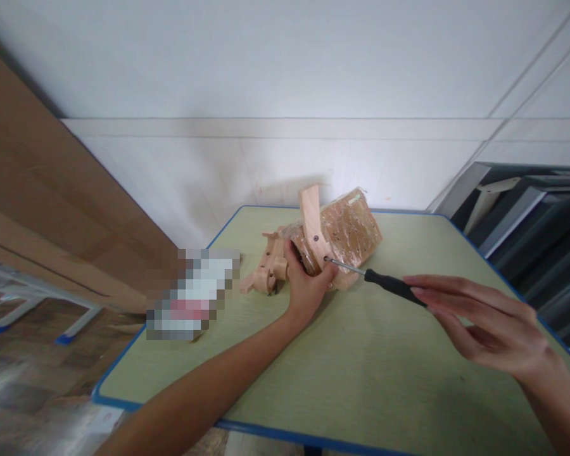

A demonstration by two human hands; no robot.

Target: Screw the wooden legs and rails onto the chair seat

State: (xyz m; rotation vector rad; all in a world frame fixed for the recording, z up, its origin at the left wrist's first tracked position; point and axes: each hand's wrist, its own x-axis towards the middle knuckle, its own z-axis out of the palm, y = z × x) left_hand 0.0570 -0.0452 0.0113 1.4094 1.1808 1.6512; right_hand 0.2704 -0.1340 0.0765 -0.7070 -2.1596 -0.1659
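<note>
Pinching a slim screwdriver [393, 286], the right hand [508, 329] is set apart from the left hand [306, 285], clamped around a smooth, bent wooden piece [311, 215] and crinkly film-wrapped block [354, 228]. By slanted pressure, the thumb could be jabbed. Curved wooden parts [266, 263] are seen alongside, on the green table [384, 367].
</note>
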